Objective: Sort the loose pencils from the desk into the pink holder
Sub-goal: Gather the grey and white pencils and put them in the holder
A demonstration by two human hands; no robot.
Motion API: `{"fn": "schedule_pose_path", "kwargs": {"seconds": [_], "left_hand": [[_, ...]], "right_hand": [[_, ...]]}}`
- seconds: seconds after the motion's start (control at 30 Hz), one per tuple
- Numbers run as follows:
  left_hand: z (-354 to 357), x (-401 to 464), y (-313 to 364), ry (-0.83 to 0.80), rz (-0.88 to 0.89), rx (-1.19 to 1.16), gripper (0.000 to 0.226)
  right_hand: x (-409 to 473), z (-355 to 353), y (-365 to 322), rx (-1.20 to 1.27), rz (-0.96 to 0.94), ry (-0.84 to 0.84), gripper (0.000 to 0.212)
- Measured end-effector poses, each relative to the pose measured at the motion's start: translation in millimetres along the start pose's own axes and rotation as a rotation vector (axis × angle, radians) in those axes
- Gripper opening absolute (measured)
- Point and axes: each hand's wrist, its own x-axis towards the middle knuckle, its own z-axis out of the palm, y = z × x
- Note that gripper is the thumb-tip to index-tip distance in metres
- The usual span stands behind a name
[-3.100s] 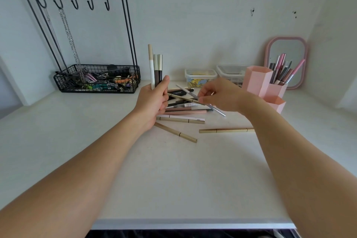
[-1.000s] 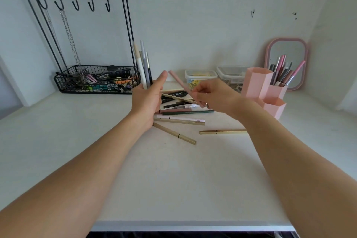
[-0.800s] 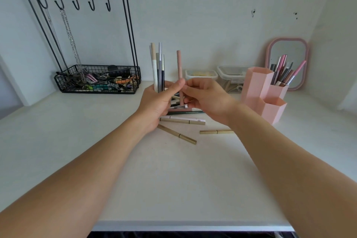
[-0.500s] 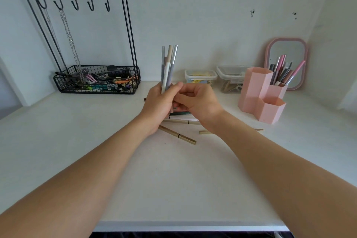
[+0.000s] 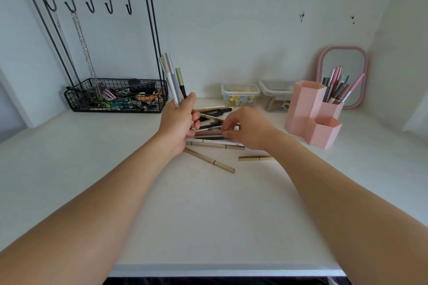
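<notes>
The left hand (image 5: 179, 122) holds a bundle (image 5: 172, 78) of pencils upright, fingers wrapped round their lower ends, well left of the holder (image 5: 308, 109). And the right hand (image 5: 247, 128) is back down in the pile (image 5: 213, 132) — half a second ago it was up against the left, feeding a pinkish pencil into that bundle; now that pencil's handed over and the right fingers (image 5: 228, 126) are curled narrow over the heap, tips touching a mauve stick. Whether they've actually pinched it is hard to say from here.

So the gathering goes on: one more in the fist, another being chosen. Nothing from this batch has reached the holder yet, which stands on the bench to the right of the pile, its back cup already stuffed, its tall cup and front cup apparently free. Several tan pencils (image 5: 209, 159) lie nearer the person than the pile, left of the holder, waiting their turn. Likely a few more pick-ups before the bundle travels right.
</notes>
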Motion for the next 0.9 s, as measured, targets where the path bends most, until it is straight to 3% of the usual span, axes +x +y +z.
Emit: {"fn": "schedule_pose_path", "kwargs": {"seconds": [0.3,0.47,0.6,0.77,0.9], "left_hand": [[-4.0,0.3,2.3,0.045,-0.014,-0.041,0.032],[-1.7,-2.3,4.7,0.082,0.041,-0.044,0.034],[-1.7,-2.0,4.0,0.056,0.03,-0.077,0.036],[0.9,-4.5,2.1,-0.043,-0.027,-0.077,0.036],[5.5,-10.0,1.9,-0.153,0.004,-0.097,0.051]], "right_hand": [[-1.6,-7.8,-2.9,-0.003,0.026,-0.113,0.01],[-1.7,-22.9,-4.1,0.122,0.09,-0.036,0.016],[-0.9,-27.9,-2.7,0.527,0.313,0.086,0.015],[-4.7,-19.7,-17.6,1.223,0.3,-0.065,0.013],[-6.9,-6.8,-29.1,1.306,0.252,-0.145,0.011]]}}
